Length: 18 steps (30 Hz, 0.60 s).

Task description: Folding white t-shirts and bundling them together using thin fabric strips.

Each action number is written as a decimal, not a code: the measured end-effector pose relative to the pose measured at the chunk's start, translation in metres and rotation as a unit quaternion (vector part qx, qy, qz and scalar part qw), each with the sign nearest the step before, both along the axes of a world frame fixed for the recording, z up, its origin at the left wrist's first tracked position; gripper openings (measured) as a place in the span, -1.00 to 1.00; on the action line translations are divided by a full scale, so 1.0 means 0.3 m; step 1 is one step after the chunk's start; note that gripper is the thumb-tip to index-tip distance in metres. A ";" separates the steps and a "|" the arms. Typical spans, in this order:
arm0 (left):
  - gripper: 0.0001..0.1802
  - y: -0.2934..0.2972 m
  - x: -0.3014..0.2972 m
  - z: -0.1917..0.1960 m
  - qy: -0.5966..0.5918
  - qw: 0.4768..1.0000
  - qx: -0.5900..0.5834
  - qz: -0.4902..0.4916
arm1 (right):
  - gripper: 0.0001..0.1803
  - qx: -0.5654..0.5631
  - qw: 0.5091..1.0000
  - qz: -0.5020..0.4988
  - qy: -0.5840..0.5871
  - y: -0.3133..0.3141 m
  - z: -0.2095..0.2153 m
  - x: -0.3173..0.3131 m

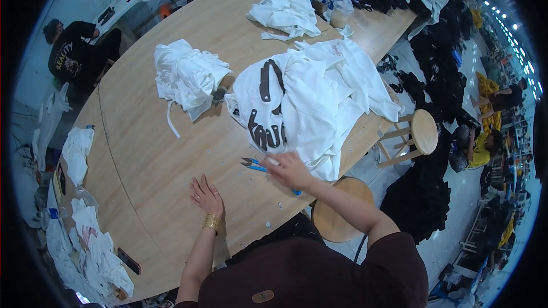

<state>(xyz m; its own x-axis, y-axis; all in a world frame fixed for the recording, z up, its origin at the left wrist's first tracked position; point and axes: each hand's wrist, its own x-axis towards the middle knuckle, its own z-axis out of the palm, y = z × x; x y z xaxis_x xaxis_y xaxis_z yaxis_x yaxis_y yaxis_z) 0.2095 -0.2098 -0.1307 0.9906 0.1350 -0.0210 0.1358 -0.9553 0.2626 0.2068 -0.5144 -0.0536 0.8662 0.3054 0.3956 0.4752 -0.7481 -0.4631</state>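
My left hand (206, 197) lies flat on the wooden table (171, 205), fingers spread, with nothing in it. My right hand (290, 171) is closed at the near edge of a white garment pile (319, 97); a small white bit shows at its fingertips, too small to name. Just left of these fingers are blue-handled thread snips (254, 164), blades pointing left; the hand hides part of them, and I cannot tell whether it touches them. Dark strips with light dots (266, 80) lie on the pile's left part. A bunched white cloth heap (188, 77) sits further left.
More white cloth (282, 11) lies at the far side, beside a plastic jug (341, 8). A phone (129, 260) rests at the left edge near white garments (100, 245). Wooden stools (423, 132) stand at right, near black cloth piles (416, 197). People sit farther off.
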 end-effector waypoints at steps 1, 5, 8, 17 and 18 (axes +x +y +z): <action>-0.44 -0.002 0.002 0.002 -0.002 1.000 0.019 -0.004 | -0.62 -0.006 0.997 -0.017 -0.079 -0.062 0.041 0.049; -0.45 -0.019 0.002 0.017 -0.016 0.998 0.068 -0.009 | -0.69 0.097 0.913 -0.364 -0.155 -0.536 0.068 0.363; -0.46 -0.067 0.012 0.024 -0.012 0.998 0.065 -0.022 | -0.56 -0.064 0.792 -0.604 -0.063 -0.930 -0.076 0.384; -0.47 -0.027 -0.002 0.022 -0.029 0.995 0.094 -0.011 | -0.70 0.411 0.762 -0.496 -0.068 -1.245 0.261 0.513; -0.47 -0.033 0.001 0.018 -0.027 0.995 0.090 -0.015 | -0.74 0.491 0.744 -0.444 -0.092 -1.270 0.352 0.506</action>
<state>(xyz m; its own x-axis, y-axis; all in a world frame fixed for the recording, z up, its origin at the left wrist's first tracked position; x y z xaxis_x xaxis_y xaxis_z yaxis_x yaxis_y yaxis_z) 0.2098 -0.2197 -0.1253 0.9933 0.1015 0.0546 0.0961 -0.9910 0.0936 0.3586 -0.8953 0.0521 0.4580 -0.8689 0.1875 0.1181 -0.1495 -0.9817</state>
